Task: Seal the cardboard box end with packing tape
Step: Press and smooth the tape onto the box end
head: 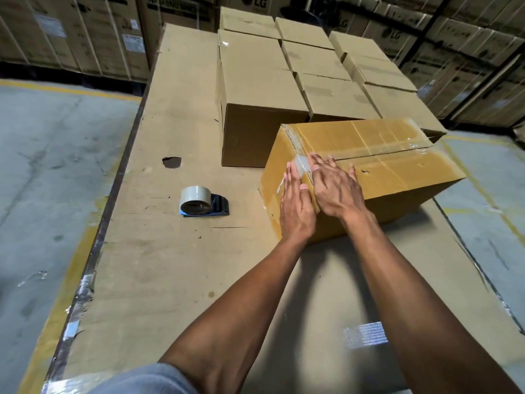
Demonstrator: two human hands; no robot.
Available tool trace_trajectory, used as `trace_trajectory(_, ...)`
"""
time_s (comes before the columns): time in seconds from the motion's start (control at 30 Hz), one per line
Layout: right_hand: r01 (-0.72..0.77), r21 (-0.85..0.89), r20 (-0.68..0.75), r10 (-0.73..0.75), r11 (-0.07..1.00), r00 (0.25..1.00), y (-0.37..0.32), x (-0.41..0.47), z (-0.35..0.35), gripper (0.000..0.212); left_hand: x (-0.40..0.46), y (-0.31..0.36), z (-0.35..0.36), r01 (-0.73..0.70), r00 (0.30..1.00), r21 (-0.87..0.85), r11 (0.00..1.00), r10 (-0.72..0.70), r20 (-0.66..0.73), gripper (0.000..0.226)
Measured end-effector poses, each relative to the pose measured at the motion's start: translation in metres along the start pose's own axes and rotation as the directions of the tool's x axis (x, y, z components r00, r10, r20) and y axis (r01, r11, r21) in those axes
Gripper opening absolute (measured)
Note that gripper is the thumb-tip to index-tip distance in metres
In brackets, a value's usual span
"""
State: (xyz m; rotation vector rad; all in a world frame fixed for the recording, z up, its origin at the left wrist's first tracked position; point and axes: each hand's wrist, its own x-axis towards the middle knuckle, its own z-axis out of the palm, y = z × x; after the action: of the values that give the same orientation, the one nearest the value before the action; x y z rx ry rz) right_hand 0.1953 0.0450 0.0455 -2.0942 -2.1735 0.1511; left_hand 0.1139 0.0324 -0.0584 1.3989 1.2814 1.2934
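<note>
A brown cardboard box point(392, 166) lies at an angle on the cardboard-covered work surface point(159, 251), its near-left end toward me. Clear packing tape point(303, 162) runs along the top seam and over that end's edge. My left hand point(295, 206) lies flat against the box's end face, fingers straight. On the top next to the edge, my right hand point(335, 189) presses flat, its fingers on the tape. Neither hand holds anything. A tape dispenser point(203, 202) with a roll of tape lies on the surface to the left of the box, apart from both hands.
Several closed cardboard boxes point(255, 81) stand in rows behind the taped box. Stacks of large printed cartons point(71, 32) line the back. Concrete floor point(42, 166) with yellow lines lies to both sides. A small hole point(172, 162) shows in the surface cardboard.
</note>
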Motion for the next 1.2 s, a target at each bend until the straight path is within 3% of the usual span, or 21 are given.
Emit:
trace_trajectory(0.23, -0.095, -0.036, -0.009, 0.095, 0.995, 0.995, 0.003, 0.000, 0.004, 0.069, -0.006, -0.017, -0.003, 0.163, 0.982, 0.066, 0.984, -0.168, 0.089, 0.074)
trace_trajectory(0.33, -0.062, -0.020, -0.026, 0.061, 0.998, 0.998, 0.005, -0.002, 0.003, 0.069, -0.003, -0.003, -0.011, 0.205, 0.972, 0.085, 0.975, -0.213, 0.101, 0.073)
trace_trajectory(0.5, 0.072, 0.006, -0.002, -0.072, 0.997, 0.997, 0.010, -0.005, 0.002, 0.058, 0.002, 0.029, -0.007, -0.017, 1.000, 0.010, 1.000, 0.017, -0.023, 0.066)
trace_trajectory(0.67, 0.006, -0.022, 0.016, -0.006, 1.000, 1.000, 0.007, 0.001, 0.004, 0.063, 0.003, 0.018, -0.002, -0.025, 1.000, 0.034, 0.999, 0.025, -0.018, 0.064)
trace_trajectory(0.8, -0.067, -0.028, 0.007, 0.067, 0.997, 0.998, 0.004, 0.003, 0.005, 0.071, -0.002, 0.001, -0.005, 0.079, 0.995, 0.046, 0.996, -0.082, 0.048, 0.069)
trace_trajectory(1.03, -0.191, -0.061, -0.025, 0.190, 0.980, 0.982, -0.002, -0.002, 0.003, 0.071, -0.010, -0.011, -0.038, 0.229, 0.937, 0.322, 0.919, -0.298, 0.183, 0.085)
trace_trajectory(1.2, -0.242, -0.022, -0.042, 0.241, 0.970, 0.970, -0.007, -0.004, 0.001, 0.071, -0.006, -0.003, -0.072, 0.199, 0.952, 0.353, 0.914, -0.266, 0.150, 0.084)
